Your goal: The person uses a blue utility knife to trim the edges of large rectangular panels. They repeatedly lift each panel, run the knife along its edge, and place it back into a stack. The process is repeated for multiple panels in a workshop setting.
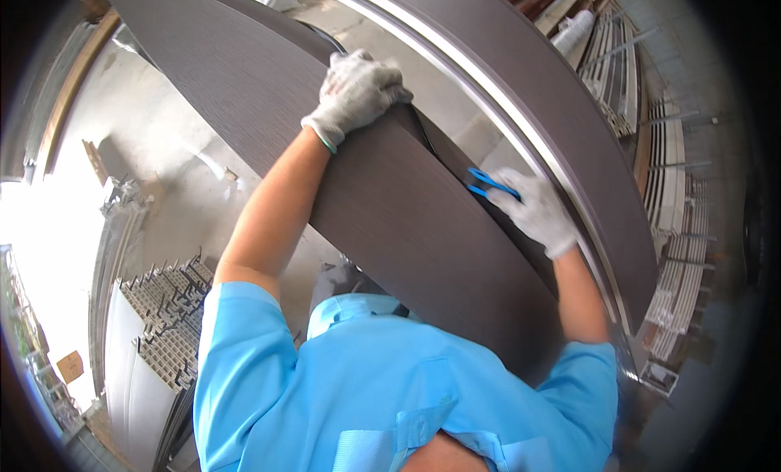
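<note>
A long dark brown panel (399,203) with a wood-like grain lies slantwise before me. My left hand (358,93), in a pale grey knit glove, is closed at its far edge. A thin black strip (426,138) comes out from under that hand and runs along the edge toward the right; how the fingers grip it is partly hidden. My right hand (533,211), gloved too and a little blurred, is closed around a blue two-pronged hand tool (492,185). The prongs point left, toward the strip; the tool's exact kind cannot be made out.
Beyond the panel stands another long dark piece (561,106) with a bright pale edge, close to my right hand. Stacked pale profiles (671,179) fill racks at the far right. At the lower left is a stack of hollow grid-ended pieces (171,309) on the floor.
</note>
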`<action>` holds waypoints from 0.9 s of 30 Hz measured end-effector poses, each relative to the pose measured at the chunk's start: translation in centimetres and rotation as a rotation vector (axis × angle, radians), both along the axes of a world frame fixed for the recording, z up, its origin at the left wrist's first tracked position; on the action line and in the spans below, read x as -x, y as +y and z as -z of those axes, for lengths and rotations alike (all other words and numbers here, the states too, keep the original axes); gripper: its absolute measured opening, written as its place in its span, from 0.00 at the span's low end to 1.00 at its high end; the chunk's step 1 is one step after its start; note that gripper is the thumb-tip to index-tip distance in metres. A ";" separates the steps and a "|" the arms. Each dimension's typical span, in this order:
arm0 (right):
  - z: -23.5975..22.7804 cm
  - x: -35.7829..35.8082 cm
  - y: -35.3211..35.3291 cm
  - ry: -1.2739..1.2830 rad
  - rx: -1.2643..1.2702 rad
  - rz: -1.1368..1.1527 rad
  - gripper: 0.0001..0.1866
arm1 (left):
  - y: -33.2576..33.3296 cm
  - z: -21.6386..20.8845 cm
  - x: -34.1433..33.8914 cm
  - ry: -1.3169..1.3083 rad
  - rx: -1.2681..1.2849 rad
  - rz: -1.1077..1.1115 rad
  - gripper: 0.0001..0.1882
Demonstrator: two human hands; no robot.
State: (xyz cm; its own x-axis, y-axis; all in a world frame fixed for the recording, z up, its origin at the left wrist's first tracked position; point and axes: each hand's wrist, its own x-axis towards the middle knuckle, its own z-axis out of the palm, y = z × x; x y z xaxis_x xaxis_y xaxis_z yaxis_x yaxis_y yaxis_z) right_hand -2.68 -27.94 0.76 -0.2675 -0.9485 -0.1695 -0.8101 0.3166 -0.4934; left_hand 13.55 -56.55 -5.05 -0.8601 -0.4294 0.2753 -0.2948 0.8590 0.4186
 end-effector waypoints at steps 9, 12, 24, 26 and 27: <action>2.2 -0.7 -4.2 0.015 0.173 -0.030 0.14 | -5.2 -0.9 -1.3 -0.087 0.040 0.190 0.09; 2.0 -1.0 -4.6 0.036 0.147 -0.004 0.15 | -12.4 -1.5 -3.0 -0.091 0.186 0.260 0.08; -0.1 -3.1 -8.6 -0.202 -0.070 0.248 0.17 | -30.9 1.1 -7.4 -0.063 0.266 -0.060 0.15; -0.2 -4.2 -12.3 -0.121 -0.049 0.188 0.16 | -30.7 1.0 -7.0 -0.048 0.235 -0.057 0.16; 0.0 -4.6 -14.7 -0.036 -0.030 0.138 0.15 | -30.5 0.9 -6.8 -0.023 0.228 -0.041 0.16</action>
